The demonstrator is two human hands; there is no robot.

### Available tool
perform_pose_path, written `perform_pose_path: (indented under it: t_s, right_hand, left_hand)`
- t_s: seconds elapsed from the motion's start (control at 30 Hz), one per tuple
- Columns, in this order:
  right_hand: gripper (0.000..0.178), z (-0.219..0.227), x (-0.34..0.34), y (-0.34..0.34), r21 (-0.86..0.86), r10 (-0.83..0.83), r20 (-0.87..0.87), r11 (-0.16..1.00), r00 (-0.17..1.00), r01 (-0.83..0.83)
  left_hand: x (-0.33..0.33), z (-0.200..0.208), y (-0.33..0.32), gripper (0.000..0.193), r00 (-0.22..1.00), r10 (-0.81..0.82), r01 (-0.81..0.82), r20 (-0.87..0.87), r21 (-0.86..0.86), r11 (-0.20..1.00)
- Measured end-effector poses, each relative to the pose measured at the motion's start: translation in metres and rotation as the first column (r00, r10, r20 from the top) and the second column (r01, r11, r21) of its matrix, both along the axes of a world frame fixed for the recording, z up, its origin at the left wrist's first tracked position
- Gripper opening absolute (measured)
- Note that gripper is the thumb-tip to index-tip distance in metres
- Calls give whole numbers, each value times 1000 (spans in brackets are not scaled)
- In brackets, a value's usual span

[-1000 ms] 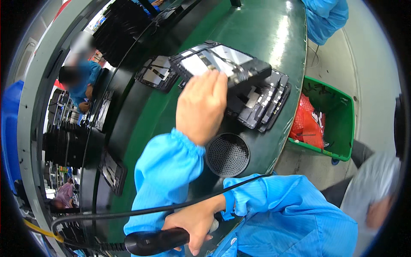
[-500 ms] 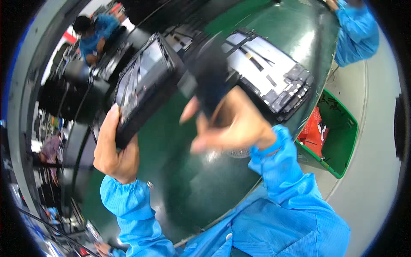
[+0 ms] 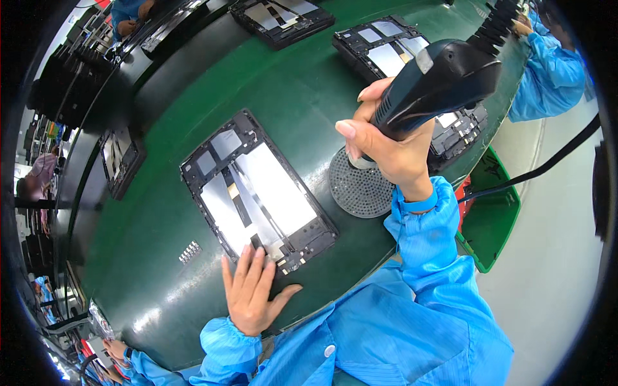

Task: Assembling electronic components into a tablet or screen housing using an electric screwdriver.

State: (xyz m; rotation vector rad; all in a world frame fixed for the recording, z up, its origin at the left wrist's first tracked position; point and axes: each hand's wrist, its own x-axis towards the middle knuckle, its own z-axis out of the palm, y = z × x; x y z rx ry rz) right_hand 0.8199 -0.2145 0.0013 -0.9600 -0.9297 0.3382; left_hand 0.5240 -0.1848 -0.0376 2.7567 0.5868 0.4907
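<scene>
Two bare hands share the work. The left hand point(image 3: 254, 293) lies flat with its fingers spread, fingertips resting on the near end of an opened tablet point(image 3: 283, 193); it grips nothing, and the light contact probably serves to steady the tablet. That tablet lies on the green table point(image 3: 148, 276), in the middle and close to the person, back uncovered and inner parts facing up, likely so they can be reached from above.

The right hand point(image 3: 399, 154) is clamped around a black tool point(image 3: 431, 87), its fingers wrapped around the body and the thumb on the near side. The ribbed end points far and right, which seems to leave the working end turned down; the tip is mostly hidden, so I cannot tell what it touches. Beneath the right hand sits a round dotted dish point(image 3: 354, 190), just right of the tablet, presumably for easy reach.

More opened tablets point(image 3: 380, 48) lie far right, perhaps set aside to leave room. A few small metal pieces point(image 3: 189, 252) lie left of the tablet, apart from it.
</scene>
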Motion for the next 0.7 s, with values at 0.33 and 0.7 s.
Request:
perform_pose_path:
  t_s: [0.33,0.7]
  right_hand:
    - [34,-3,3,-1,-124,16,145,992,989,2]
    - [35,-2,3,0,-100,54,140,994,989,-40]
  left_hand:
    - [19,-13,-11,36,994,71,-68,83,-45,997]
    - [25,-7,-21,27,988,91,-86,123,-45,995]
